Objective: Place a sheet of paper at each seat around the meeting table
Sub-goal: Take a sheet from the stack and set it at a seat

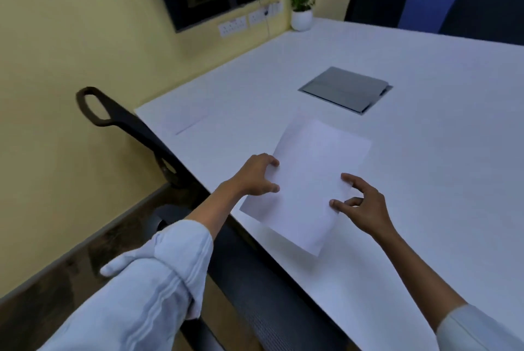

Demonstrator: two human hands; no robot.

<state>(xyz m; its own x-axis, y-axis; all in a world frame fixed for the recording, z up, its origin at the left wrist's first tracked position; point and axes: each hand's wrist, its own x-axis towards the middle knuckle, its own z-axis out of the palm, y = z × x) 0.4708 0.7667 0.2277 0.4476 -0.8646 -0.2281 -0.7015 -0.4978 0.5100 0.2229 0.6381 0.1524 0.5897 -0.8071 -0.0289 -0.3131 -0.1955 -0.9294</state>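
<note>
Far left on the white meeting table [368, 56] I can just make out a faint white sheet [184, 121] already laid by the black mesh chair [119, 121]. My left hand [252, 177] has fingers curled on the near left edge of the plain white paper sheet [309, 180], and my right hand [360, 206] pinches its right edge between loosely spread fingers. The near corner seems lifted, casting a shadow, so I judge a careless release could let it slide crooked toward the edge.

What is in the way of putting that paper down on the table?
Nothing visible. The left hand and right hand hold the sheet of paper by its side edges just above the white table, and the tabletop beneath looks bare. The grey cable hatch lies farther off.
</note>
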